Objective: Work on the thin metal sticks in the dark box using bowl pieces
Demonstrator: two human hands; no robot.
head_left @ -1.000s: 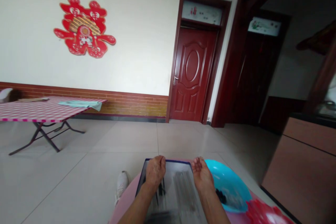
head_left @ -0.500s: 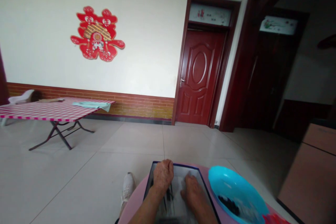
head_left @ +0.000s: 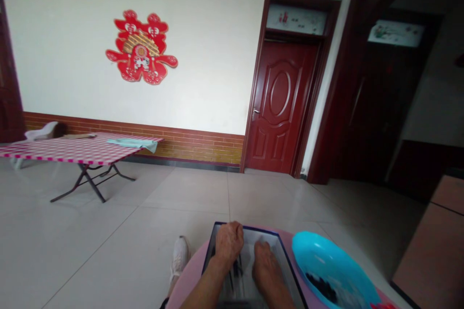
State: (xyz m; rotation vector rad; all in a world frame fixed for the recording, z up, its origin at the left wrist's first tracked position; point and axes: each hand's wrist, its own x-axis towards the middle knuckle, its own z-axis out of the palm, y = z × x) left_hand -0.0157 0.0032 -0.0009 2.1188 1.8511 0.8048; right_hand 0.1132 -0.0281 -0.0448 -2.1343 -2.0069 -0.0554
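**Reaches left hand and right hand into a shallow open box on a pink tabletop**

Bends left hand over the far left part of the box, knuckles up, with fingers folded closely together. Cannot tell whether anything is pinched in that grip, with the inner side of the hand turned out of view.

Lowers right hand inside the box, right of centre, back upward and fingers curled down. Cannot tell how far open the fingers stand or what is in hold, with the tips hidden and slightly blurred.

Places the box at the near middle of the view, pale inside and dark blue along the rim. Shows slim dark pieces lying in the box between the two hands, near the left one.

Sets a bright blue basin just beside the box, on the right of the tabletop. Holds a heap of black pieces in the basin, with clear pieces to the right. Shows part of something red at the near right edge.

Leaves a white shoe on the floor, left of the tabletop. Includes a folding table with a checked cover and a pale teal cloth, far left, and a closed red door beyond.
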